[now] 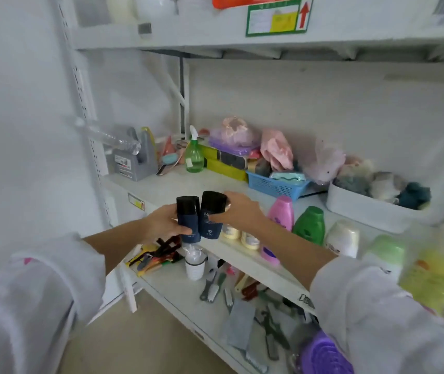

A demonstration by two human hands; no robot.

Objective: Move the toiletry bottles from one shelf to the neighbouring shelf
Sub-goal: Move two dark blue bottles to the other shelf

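My left hand (161,222) grips a dark blue bottle with a black cap (188,220). Beside it my right hand (238,209) grips a second dark blue bottle (211,214). Both bottles are held side by side, just above the front edge of the middle shelf (161,184). Along that shelf's front stand a pink bottle (281,213), a green bottle (309,225), a white bottle (343,238), a pale green-capped bottle (385,255) and small cream bottles (250,240), partly hidden by my right forearm.
A green spray bottle (194,155), a grey jug (134,157), a blue basket (277,186) and a white tub (371,209) crowd the back of the middle shelf. The lower shelf (177,290) holds brushes, combs and a white cup (195,265). A yellow-green bag (439,279) is at right.
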